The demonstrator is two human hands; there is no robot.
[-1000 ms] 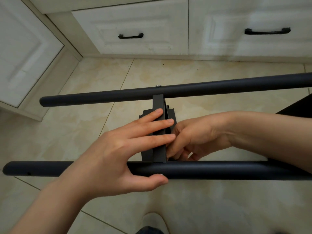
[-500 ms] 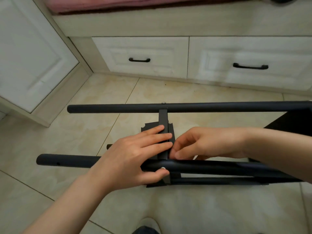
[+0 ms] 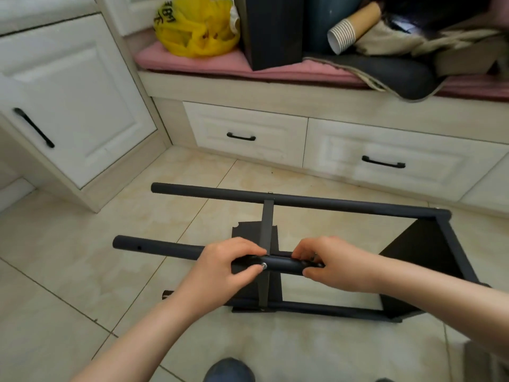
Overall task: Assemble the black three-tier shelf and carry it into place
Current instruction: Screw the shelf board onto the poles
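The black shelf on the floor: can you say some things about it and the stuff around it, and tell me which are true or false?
1. The left hand and right hand both grip the near pole. True.
2. The shelf stands upright. False: it lies on its side on the floor.
3. A yellow bag sits on the pink cushion. True.
4. The paper cups stand on the floor. False: they lie tipped over up on the cushion.

Matt black metal tube shelf frame [image 3: 344, 204] with bright metal screw [image 3: 264, 266]; glossy beige floor tiles [image 3: 68, 257]; ribbed white paper cups [image 3: 343, 37]; crinkled yellow plastic bag [image 3: 192, 28]; pink cloth cushion [image 3: 192, 62].
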